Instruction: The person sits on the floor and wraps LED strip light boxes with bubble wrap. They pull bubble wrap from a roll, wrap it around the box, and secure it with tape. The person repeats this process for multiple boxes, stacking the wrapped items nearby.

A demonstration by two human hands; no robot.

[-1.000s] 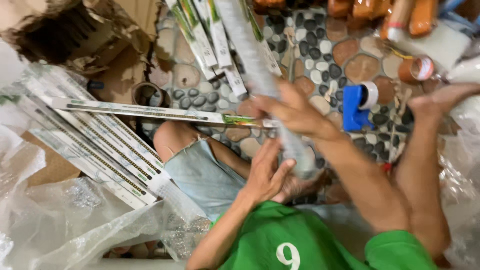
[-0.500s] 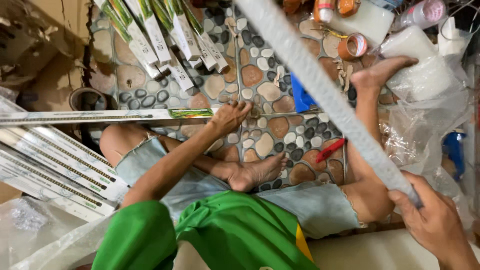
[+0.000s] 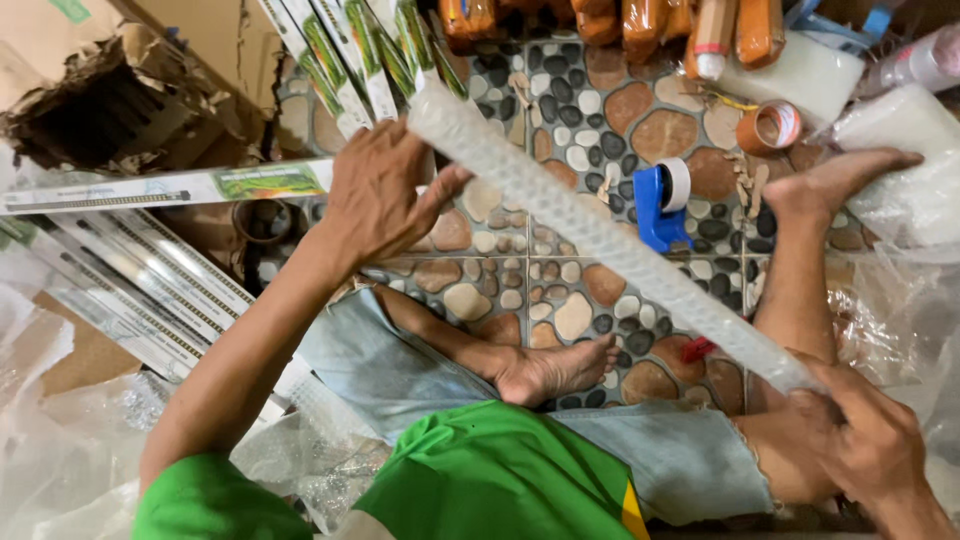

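Note:
I sit on a pebble-patterned tiled floor with a long tube wrapped in bubble wrap (image 3: 600, 235) slanting across my lap. My left hand (image 3: 385, 195) grips its upper end near a fan of long, narrow white-and-green boxes (image 3: 345, 55). My right hand (image 3: 865, 440) holds the lower end beside my right knee. A blue tape dispenser (image 3: 662, 205) stands on the floor just beyond the tube, and a roll of brown tape (image 3: 768, 127) lies further back.
More long narrow boxes (image 3: 140, 275) lie stacked at my left, with a torn cardboard box (image 3: 95, 95) above them. Loose bubble wrap and plastic sheeting (image 3: 905, 260) pile up on the right and lower left. Orange-wrapped packs (image 3: 625, 20) line the far edge.
My left hand has left the floor and gripped the upper end of the wrapped tube. The tube now lies lower and flatter across my lap. My right hand still holds the lower end.

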